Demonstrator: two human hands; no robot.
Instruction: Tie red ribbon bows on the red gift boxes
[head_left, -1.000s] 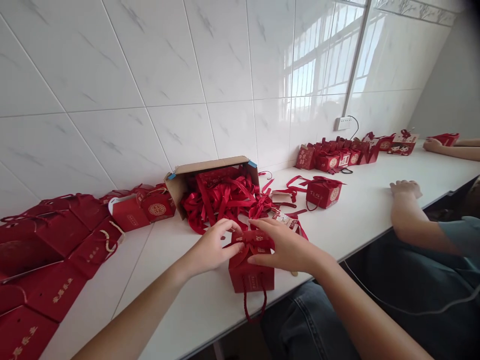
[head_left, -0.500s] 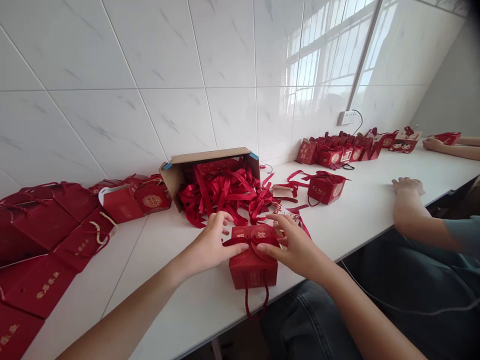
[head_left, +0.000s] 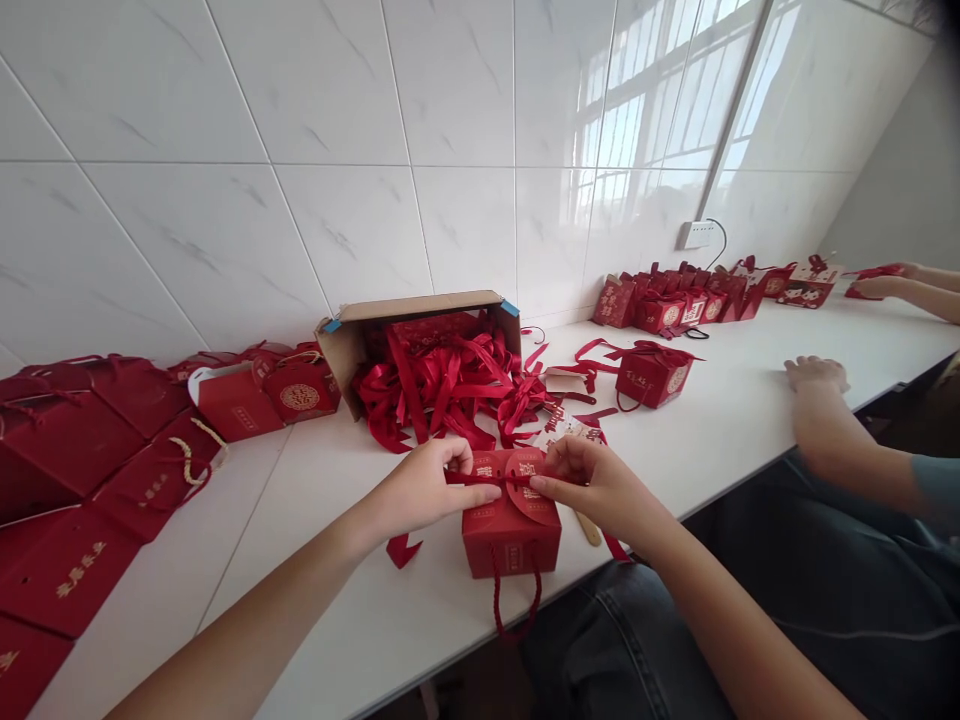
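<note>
A red gift box with gold print stands at the table's front edge, its cord handle hanging over that edge. Across its top runs a dark red ribbon, crossed at the middle. My left hand pinches the ribbon on the left side of the lid. On the right side, my right hand grips the ribbon between thumb and curled fingers. One ribbon tail lies on the table left of the box; another hangs at its right.
Behind the box, an open carton lies on its side, full of red ribbons. Red boxes crowd the left. A tied red box stands to the right, with more boxes by the wall. A co-worker's hand rests on the table.
My fingers have closed on the ribbon, which is now drawn taut across the lid instead of lying loosely looped. A ribbon tail now shows left of the box.
</note>
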